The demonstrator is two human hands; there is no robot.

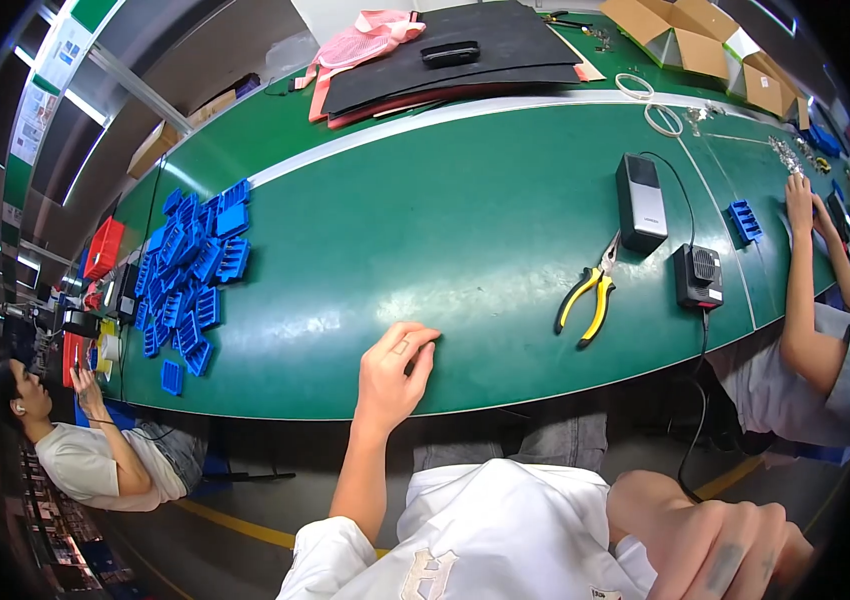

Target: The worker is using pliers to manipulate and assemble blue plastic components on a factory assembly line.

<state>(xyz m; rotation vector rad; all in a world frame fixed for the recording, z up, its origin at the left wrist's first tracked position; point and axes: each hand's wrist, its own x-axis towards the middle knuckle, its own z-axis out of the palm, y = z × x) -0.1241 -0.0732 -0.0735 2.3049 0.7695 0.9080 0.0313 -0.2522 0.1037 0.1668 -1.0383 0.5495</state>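
Note:
My left hand (395,375) rests on the green table (425,230) near its front edge. Its fingers are curled in toward the thumb, and nothing shows between them. Close to the camera at the lower right, my right hand (730,545) is raised off the table with its fingers folded. Whatever those fingers hold, if anything, is hidden. To the right of my left hand lie pliers (590,300) with yellow and black handles, their jaws pointing away from me. Beyond them stands a black and grey box-shaped device (642,205), with a black adapter (698,277) and cable beside it.
Blue plastic compartment trays (185,265) are heaped at the left. A single blue tray (745,222) lies at the right. Co-workers sit at both sides, one hand (800,205) reaching over the table. Black sheets (445,70), pink cloth (370,40) and cardboard boxes (680,40) lie at the back.

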